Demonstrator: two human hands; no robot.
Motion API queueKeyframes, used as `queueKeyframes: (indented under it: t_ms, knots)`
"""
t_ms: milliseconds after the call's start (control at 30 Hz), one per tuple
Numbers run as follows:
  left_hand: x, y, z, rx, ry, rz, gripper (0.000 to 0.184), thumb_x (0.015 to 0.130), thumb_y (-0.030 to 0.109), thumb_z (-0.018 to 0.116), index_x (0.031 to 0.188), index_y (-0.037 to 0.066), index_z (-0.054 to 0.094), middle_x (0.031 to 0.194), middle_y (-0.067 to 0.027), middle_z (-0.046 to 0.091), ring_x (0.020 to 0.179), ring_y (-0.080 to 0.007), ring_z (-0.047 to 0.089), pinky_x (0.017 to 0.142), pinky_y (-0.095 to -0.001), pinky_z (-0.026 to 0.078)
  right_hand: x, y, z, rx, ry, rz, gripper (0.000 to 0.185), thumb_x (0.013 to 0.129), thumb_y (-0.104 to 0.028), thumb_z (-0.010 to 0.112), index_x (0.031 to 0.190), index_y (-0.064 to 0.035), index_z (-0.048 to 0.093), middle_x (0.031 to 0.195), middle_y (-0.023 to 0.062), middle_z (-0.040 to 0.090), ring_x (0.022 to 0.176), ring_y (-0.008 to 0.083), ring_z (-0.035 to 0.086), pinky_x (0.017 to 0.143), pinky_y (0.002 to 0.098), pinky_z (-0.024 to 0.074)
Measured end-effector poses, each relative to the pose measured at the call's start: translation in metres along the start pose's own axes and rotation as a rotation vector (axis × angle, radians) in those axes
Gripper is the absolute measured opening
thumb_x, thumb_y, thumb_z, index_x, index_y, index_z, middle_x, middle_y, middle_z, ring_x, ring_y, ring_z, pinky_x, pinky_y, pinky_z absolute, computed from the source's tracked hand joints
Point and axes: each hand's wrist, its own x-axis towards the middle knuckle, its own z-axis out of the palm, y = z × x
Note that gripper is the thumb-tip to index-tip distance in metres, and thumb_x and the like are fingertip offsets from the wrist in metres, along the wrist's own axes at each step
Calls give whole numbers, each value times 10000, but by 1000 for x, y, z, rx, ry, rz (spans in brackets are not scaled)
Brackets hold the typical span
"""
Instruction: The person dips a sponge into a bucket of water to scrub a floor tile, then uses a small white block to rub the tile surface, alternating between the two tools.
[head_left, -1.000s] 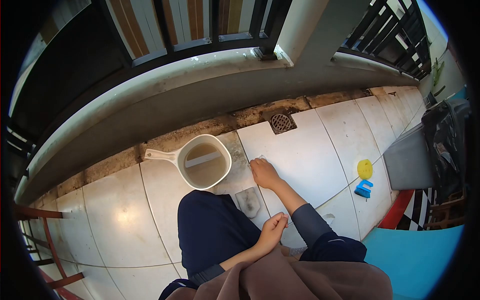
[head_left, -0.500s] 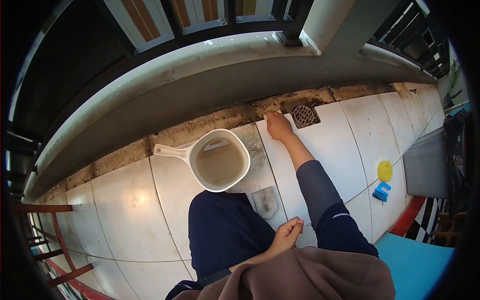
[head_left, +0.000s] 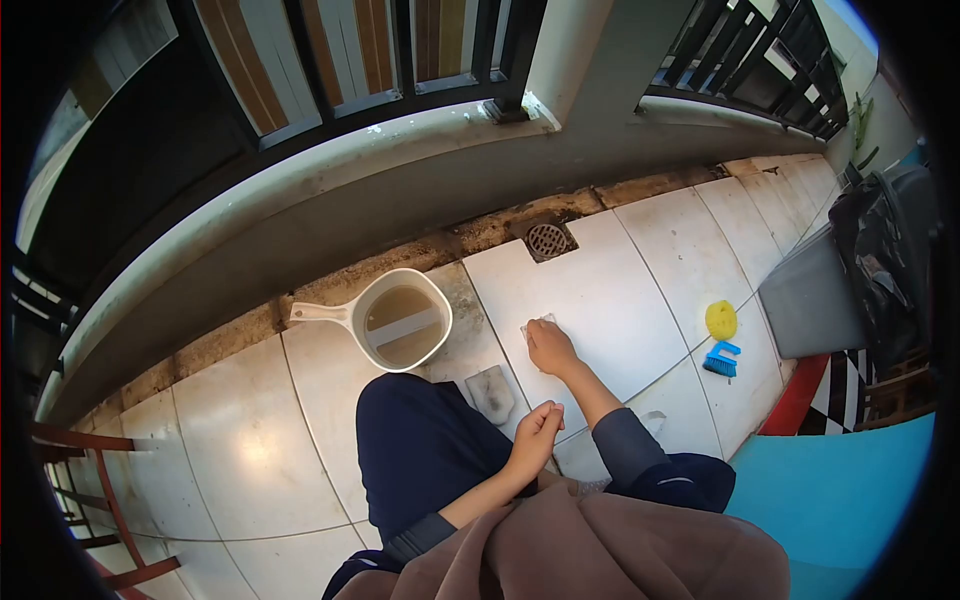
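Observation:
My right hand [head_left: 553, 350] is closed on a small whitish piece [head_left: 540, 320] pressed against the white floor tile [head_left: 600, 300], below the drain. It is too small to name surely. My left hand [head_left: 538, 432] is curled closed near my knee; whatever it may hold is hidden. A white dipper [head_left: 403, 320] with cloudy water stands left of my right hand, its handle to the left. Between the dipper and my left hand lies a flat, stained stone-like piece [head_left: 490, 394].
A round drain grate [head_left: 548, 240] sits by the dirty wall edge. To the right are a yellow sponge [head_left: 720, 320], a blue brush [head_left: 720, 359] and a grey bin [head_left: 815, 300]. A red-brown rack [head_left: 110, 500] stands at the far left.
My right hand went up toward the drain, then came back down and to the right over the tile. My left hand stays curled. The view has swung right and back.

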Motion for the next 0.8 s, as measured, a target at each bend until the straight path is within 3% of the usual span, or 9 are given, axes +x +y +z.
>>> queueKeyframes:
  t_ms: [233, 267, 367, 400, 467, 533, 600, 700, 800]
  knots:
    - [0, -15, 0, 66, -4, 64, 314, 924, 258, 439, 661, 91, 475, 548, 60, 374, 496, -30, 316, 468, -191, 257, -113, -5, -2, 76, -31, -28, 81, 813, -95, 453, 828, -21, 483, 822, 170, 543, 814, 355, 529, 718, 433, 428]
    - [0, -15, 0, 82, -6, 76, 315, 923, 258, 442, 658, 91, 476, 544, 60, 374, 493, -30, 316, 467, -192, 257, -122, -4, 2, 76, 61, -59, 78, 807, -104, 484, 802, -27, 491, 794, 160, 541, 795, 350, 529, 701, 420, 421]
    - [3, -25, -7, 132, 13, 95, 319, 919, 260, 450, 649, 93, 479, 528, 58, 374, 476, -32, 310, 449, -196, 244, -141, -2, -26, 251, -33, 57, 105, 799, -134, 526, 781, -33, 506, 786, 150, 546, 790, 337, 532, 698, 405, 427]
    - [4, -28, -11, 157, 28, 78, 320, 919, 261, 449, 648, 93, 479, 524, 58, 373, 469, -33, 306, 442, -198, 239, -151, -3, -42, 204, -46, 158, 138, 823, -177, 518, 799, -42, 533, 849, 134, 569, 838, 325, 546, 705, 421, 454]
    - [4, -30, -15, 164, 41, 56, 321, 918, 265, 450, 646, 97, 477, 510, 59, 365, 443, -35, 289, 419, -205, 219, -179, -12, -84, -28, 139, 350, 177, 826, -221, 532, 811, -45, 543, 843, 122, 570, 842, 304, 553, 679, 429, 465]
    - [5, -32, -18, 150, 48, 40, 318, 917, 266, 452, 649, 96, 477, 508, 58, 363, 440, -35, 287, 417, -205, 218, -210, 2, -103, -370, 109, 660, 335, 816, -360, 554, 931, -45, 556, 907, 118, 574, 891, 289, 557, 686, 434, 478]
    - [6, -29, -19, 118, 43, 2, 314, 913, 263, 458, 649, 95, 471, 505, 58, 358, 438, -35, 284, 414, -205, 214, -236, 27, -114, -370, -218, 1038, 637, 787, -561, 526, 1157, -44, 491, 1078, 148, 576, 1023, 295, 545, 790, 430, 463]
    - [9, -22, -18, 84, 38, -29, 323, 916, 273, 448, 644, 101, 466, 508, 61, 347, 449, -35, 284, 429, -208, 213, -254, 42, -116, -158, -332, 1163, 767, 740, -652, 519, 1201, -41, 468, 1151, 175, 552, 1083, 309, 525, 842, 421, 447]
    - [6, -8, -17, 34, 52, -22, 312, 912, 263, 450, 646, 100, 460, 510, 58, 354, 448, -35, 294, 422, -209, 220, -241, 38, -100, -185, -299, 1142, 844, 697, -681, 544, 1217, -25, 439, 1142, 190, 558, 1085, 314, 528, 858, 413, 447]
